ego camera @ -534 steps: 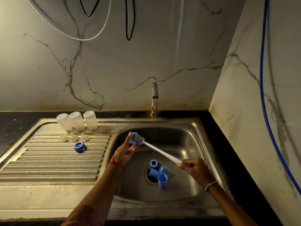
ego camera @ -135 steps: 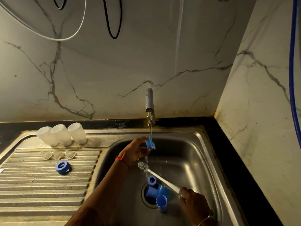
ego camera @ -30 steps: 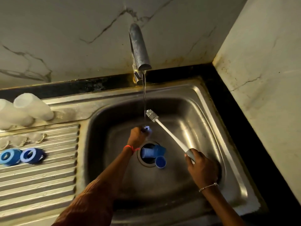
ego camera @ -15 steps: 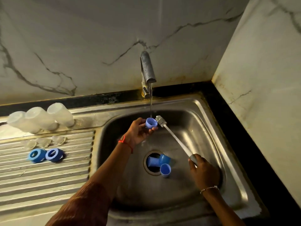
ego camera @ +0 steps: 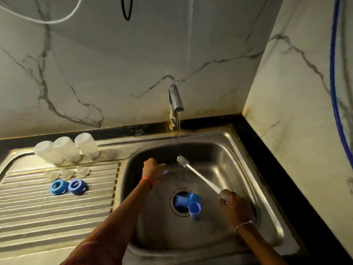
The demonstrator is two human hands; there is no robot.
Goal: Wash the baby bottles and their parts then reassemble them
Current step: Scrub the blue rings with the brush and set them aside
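Observation:
My left hand (ego camera: 152,170) is over the steel sink basin (ego camera: 225,150), closed around a small blue bottle part (ego camera: 165,171) that is mostly hidden and blurred, just left of the water stream. My right hand (ego camera: 236,206) grips the handle of a white bottle brush (ego camera: 200,177); its bristle head sits under the running water. Blue caps (ego camera: 190,202) lie on the drain. Three clear bottles (ego camera: 66,149) stand upside down on the drainboard, with three clear nipples (ego camera: 66,173) and two blue collar rings (ego camera: 67,186) in front of them.
The tap (ego camera: 175,100) runs a thin stream into the basin. The ribbed drainboard (ego camera: 57,213) stretches to the left. A black counter edge (ego camera: 267,150) borders the sink on the right, against marble walls. A blue hose (ego camera: 334,92) hangs on the right wall.
My left hand has turned and shifted left of the stream, now covering the blue part it held up. The brush stays under the water. The view has lifted, showing more wall.

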